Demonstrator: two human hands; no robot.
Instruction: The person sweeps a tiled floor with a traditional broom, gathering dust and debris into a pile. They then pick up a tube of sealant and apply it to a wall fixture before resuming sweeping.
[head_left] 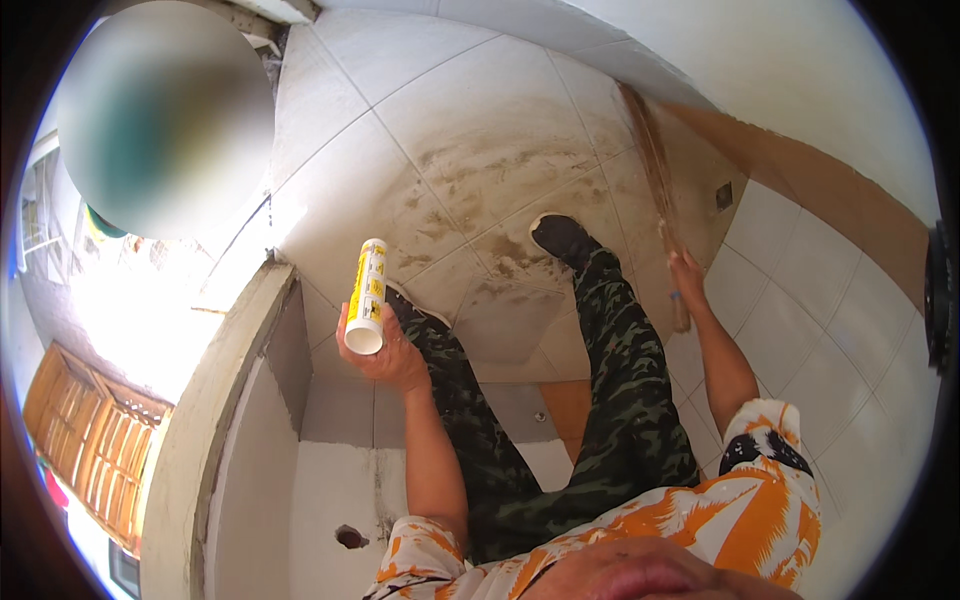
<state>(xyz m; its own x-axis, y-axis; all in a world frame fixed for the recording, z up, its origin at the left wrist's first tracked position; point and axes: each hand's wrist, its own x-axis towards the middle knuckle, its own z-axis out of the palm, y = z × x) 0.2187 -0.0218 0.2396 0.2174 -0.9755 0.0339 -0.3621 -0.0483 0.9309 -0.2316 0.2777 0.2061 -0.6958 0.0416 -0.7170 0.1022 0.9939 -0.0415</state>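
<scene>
My left hand (385, 350) grips a white and yellow sealant cartridge (367, 295), held upright with its round base toward me. My right hand (688, 280) is stretched to the right and closed on a long wooden stick (655, 160) that leans up along the wall. Between the two arms are my legs in camouflage trousers (620, 390), with one dark shoe (562, 238) planted on the stained white tile floor (470, 130).
A concrete ledge (215, 400) curves down the left side, with a white tiled recess and a small drain hole (350, 537) below it. White wall tiles (800, 300) and a brown strip run along the right. Bright daylight and a wooden shutter (90, 440) lie beyond the ledge.
</scene>
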